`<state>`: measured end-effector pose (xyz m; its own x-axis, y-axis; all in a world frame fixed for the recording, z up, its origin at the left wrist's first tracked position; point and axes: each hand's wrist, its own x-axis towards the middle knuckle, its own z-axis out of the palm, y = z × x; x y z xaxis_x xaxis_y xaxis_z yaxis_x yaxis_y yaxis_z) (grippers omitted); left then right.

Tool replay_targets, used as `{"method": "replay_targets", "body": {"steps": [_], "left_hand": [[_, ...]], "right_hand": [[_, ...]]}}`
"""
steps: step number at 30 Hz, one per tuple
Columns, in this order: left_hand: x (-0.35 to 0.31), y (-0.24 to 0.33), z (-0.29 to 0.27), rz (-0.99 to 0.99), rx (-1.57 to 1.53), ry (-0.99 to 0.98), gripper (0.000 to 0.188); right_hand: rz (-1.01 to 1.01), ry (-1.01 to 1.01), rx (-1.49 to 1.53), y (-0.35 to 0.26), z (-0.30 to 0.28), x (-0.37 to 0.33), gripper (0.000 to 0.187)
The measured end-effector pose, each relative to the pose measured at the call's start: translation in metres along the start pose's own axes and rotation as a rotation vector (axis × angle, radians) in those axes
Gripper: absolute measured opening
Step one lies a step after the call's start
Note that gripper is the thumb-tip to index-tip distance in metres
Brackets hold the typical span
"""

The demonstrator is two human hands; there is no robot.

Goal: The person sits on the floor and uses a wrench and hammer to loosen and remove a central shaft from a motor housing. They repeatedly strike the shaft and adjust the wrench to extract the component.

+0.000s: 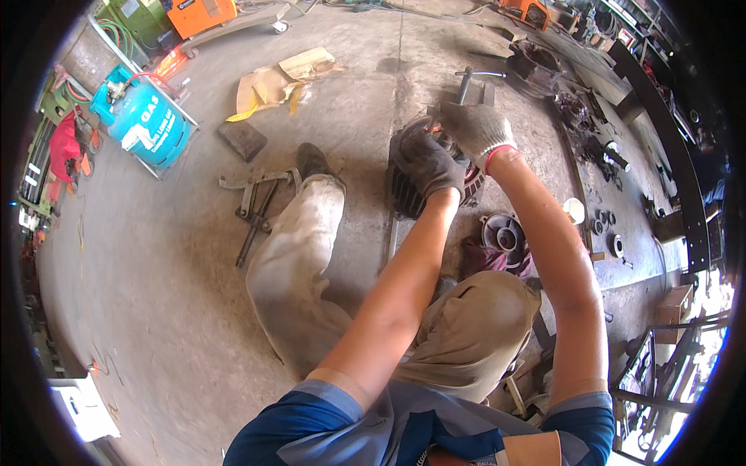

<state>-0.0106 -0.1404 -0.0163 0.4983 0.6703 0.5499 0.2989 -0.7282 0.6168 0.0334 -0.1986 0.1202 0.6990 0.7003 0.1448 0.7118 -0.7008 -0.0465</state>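
A finned, dark round housing that looks like an electric motor [406, 196] stands on the floor ahead of my knees. My left hand [430, 165], in a dark, dirty glove, lies closed over its top; what the fingers grip is hidden. Just beyond and to the right, my right hand [478, 130] wears a pale knitted glove and is closed around the lower part of a metal T-bar tool [464, 87]. Its shaft rises from the glove to a thin crossbar. A round grey end cover [503, 234] lies on a dark red cloth [475, 258] nearer me.
A gear puller [252, 206] lies left of my foot, near a dark flat block [242, 140] and torn cardboard [284, 80]. Farther left stands a blue gas cylinder [148, 120]. On the right are greasy parts [535, 68], bearing rings [616, 245] and a white cup [573, 210].
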Motion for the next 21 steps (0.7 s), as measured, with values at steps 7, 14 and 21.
{"method": "replay_targets", "body": {"steps": [7,14,21], "left_hand": [[0.001,0.000,0.000,-0.065,0.031,-0.132,0.088],[0.000,-0.001,0.004,-0.033,0.003,-0.079,0.108],[0.000,0.003,-0.001,-0.025,0.027,-0.041,0.100]], "right_hand": [[-0.047,0.055,0.013,0.000,0.008,0.004,0.026],[-0.071,0.459,0.154,0.006,-0.012,-0.014,0.027],[-0.064,0.934,0.102,0.049,-0.062,-0.010,0.029]]}}
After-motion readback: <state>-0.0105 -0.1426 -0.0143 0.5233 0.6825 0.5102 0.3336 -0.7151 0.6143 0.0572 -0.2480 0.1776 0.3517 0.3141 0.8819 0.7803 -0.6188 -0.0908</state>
